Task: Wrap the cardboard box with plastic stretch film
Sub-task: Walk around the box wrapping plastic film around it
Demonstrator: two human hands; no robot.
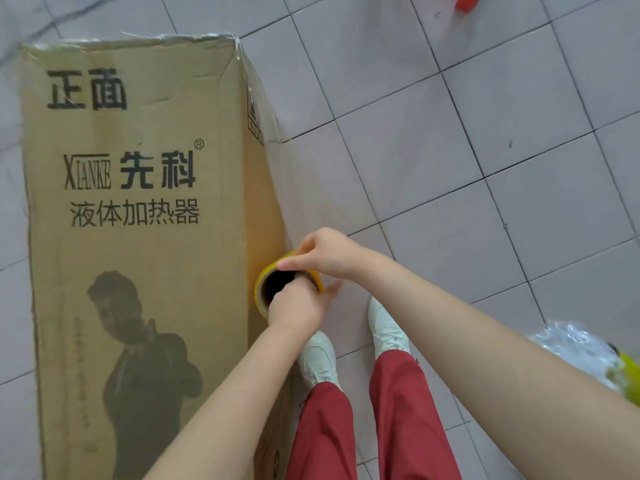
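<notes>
The left hand [294, 308] grips the stretch film roll [265, 273] at its near rim, with its fingers hooked down into the dark cardboard core. The right hand [325, 254] clasps the far rim: one finger lies straight across the top of the opening and the others curl round the outside of the roll. The roll stands on end, its open core facing up, and touches the right side face of the cardboard box [138, 237] about halfway along that face.

A sheet of yellowish film [268, 202] lies flat on that side of the box, running from the roll to the far corner, where it wrinkles over the torn edge. The front panel of the box faces the camera and bears the print "XIANKE", Chinese characters and a dark figure.

The box stands on a grey tiled floor [485, 168]. Just right of its near end are two white shoes [318, 355] and red trousers [398, 427]. Well to the right of the box lies crumpled clear plastic [575, 344] with something yellow-green beside it. Beyond the box's far right corner, a red object [465, 3] shows at the edge of the view.
</notes>
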